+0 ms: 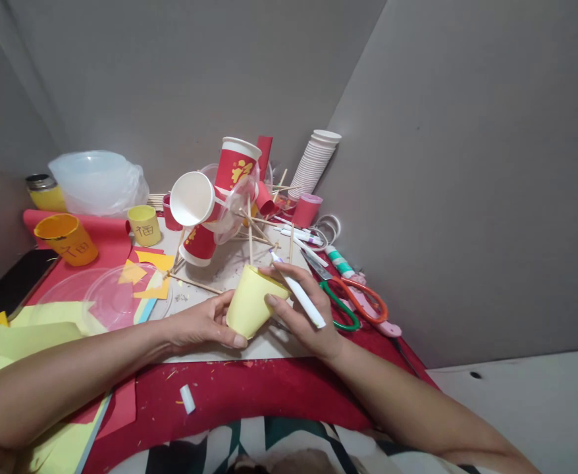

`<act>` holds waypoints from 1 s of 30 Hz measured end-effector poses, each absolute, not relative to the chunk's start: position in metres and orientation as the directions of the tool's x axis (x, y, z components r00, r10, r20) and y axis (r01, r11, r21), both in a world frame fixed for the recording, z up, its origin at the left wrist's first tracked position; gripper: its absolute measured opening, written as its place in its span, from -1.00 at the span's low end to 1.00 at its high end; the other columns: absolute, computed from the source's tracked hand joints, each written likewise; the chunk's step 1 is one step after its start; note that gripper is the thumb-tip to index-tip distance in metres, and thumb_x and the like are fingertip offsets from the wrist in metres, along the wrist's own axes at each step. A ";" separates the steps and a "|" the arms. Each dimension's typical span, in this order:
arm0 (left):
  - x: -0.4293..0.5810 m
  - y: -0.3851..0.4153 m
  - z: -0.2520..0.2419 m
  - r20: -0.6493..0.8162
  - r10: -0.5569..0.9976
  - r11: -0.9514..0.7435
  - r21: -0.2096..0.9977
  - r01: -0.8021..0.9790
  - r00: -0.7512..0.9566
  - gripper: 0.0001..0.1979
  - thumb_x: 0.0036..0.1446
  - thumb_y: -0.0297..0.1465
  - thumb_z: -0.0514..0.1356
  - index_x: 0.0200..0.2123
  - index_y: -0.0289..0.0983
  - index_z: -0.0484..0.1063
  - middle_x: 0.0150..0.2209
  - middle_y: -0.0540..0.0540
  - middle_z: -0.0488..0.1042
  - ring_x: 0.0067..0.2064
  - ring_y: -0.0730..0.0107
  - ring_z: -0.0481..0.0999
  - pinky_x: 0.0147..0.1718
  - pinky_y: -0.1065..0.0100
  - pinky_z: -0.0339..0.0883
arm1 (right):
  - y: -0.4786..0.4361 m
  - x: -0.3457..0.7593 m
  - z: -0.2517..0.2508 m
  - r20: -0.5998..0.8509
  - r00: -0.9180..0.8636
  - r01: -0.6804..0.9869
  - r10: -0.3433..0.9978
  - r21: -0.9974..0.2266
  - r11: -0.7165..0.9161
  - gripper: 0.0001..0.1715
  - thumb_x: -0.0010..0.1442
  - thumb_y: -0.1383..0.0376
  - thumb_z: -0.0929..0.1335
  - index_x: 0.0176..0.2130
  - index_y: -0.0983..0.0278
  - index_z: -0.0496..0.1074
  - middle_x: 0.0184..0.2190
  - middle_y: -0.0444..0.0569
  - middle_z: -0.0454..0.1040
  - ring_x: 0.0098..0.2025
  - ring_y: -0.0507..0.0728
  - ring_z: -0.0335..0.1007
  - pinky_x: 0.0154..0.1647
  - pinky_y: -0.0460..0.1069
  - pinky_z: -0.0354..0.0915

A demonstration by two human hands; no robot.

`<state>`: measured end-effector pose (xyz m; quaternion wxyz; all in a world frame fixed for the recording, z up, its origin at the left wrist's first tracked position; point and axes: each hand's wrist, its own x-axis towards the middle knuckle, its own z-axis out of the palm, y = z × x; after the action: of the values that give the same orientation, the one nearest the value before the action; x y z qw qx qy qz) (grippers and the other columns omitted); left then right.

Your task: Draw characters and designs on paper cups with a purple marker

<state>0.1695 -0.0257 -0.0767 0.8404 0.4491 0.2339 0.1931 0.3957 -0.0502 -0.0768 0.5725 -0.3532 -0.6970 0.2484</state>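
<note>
A pale yellow paper-covered cup [253,304] is tilted in front of me, with no writing visible on its near side. My left hand [212,322] grips its lower left, thumb near the bottom edge. My right hand [309,313] is closed around a white marker pen [301,293], its purple tip pointing up and left, while the fingers also steady the cup's right side. Just beyond stands a wooden-stick frame [250,230] with red-and-white paper cups [238,164] and clear plastic lids [234,214] on it. A white pen cap [187,399] lies on the red cloth.
To the left are an orange cup [66,240] and a small yellow cup [143,226], both marked with a character, plus coloured paper [27,339] and a phone [12,283]. Scissors [341,293], a glue gun [368,306] and stacked white cups [313,161] are at right, by grey walls.
</note>
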 end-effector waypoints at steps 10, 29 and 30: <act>0.169 -0.026 -0.076 -0.224 0.542 0.527 0.842 -0.120 0.810 0.08 -0.21 -0.41 0.62 0.37 -0.23 0.23 0.10 -0.21 0.55 0.00 0.30 0.55 -0.02 0.31 0.36 | -0.051 0.397 -0.075 0.651 -0.150 0.309 0.744 -0.684 0.661 -0.46 0.33 0.29 0.48 0.24 0.08 0.40 0.09 0.03 0.65 0.15 0.17 0.62 0.23 0.11 0.53; 0.169 -0.025 -0.074 -0.261 0.567 0.515 0.852 -0.090 0.781 -0.14 -0.16 -0.33 0.62 0.23 -0.26 0.43 0.16 -0.21 0.58 0.12 0.22 0.57 0.16 0.26 0.35 | -0.054 0.399 -0.077 0.675 -0.085 0.292 0.733 -0.687 0.666 -0.43 0.35 0.30 0.46 0.29 0.03 0.38 0.10 0.02 0.64 0.11 0.20 0.63 0.07 0.11 0.59; 0.170 -0.025 -0.074 -0.260 0.567 0.520 0.849 -0.094 0.782 -0.13 -0.16 -0.33 0.62 0.24 -0.26 0.42 0.18 -0.23 0.57 0.14 0.19 0.56 0.19 0.23 0.33 | -0.054 0.399 -0.077 0.670 -0.072 0.295 0.739 -0.694 0.657 -0.43 0.35 0.30 0.46 0.28 0.03 0.39 0.10 0.02 0.64 0.10 0.20 0.64 0.04 0.10 0.60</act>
<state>0.1696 -0.0249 -0.0738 0.8309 0.4479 0.2635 0.1989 0.3991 -0.0541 -0.0768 0.5747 -0.3659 -0.7060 0.1933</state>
